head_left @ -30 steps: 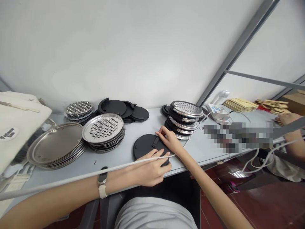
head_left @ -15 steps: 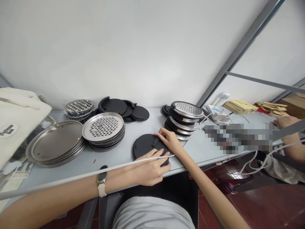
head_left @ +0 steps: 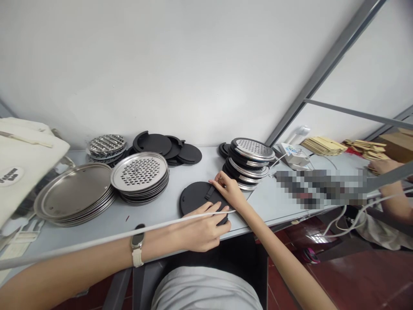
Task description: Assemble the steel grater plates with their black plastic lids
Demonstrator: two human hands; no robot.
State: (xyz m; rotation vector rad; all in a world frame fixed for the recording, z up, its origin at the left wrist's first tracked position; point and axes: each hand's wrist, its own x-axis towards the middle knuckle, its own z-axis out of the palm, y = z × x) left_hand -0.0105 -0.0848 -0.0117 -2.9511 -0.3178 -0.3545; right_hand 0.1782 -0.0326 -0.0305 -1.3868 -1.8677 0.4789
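A round black disc [head_left: 195, 193] lies at the table's front edge, with a small dark strap-like piece [head_left: 210, 192] on its top. My left hand [head_left: 204, 228] rests across the disc's near side, fingers curled over it and gripping its edge. The fingertips of my right hand [head_left: 227, 187] pinch at the strap-like piece near the disc's far right side. To the left stand a stack of perforated metal discs [head_left: 139, 172] and a stack of plain metal plates [head_left: 77, 191]. Behind my right hand is a pile of black and metal discs [head_left: 253, 150].
Black discs [head_left: 190, 153] and ridged metal discs [head_left: 107, 146] lie along the wall. A white cable [head_left: 97, 241] crosses over my left forearm. A cream bag [head_left: 29, 159] is at the left. At the right, another person's hand [head_left: 385, 167] is beside wooden pieces [head_left: 324, 146].
The view has shifted very slightly. Both my hands stay in place on the black disc; the other person's hand at the right has moved a little left.
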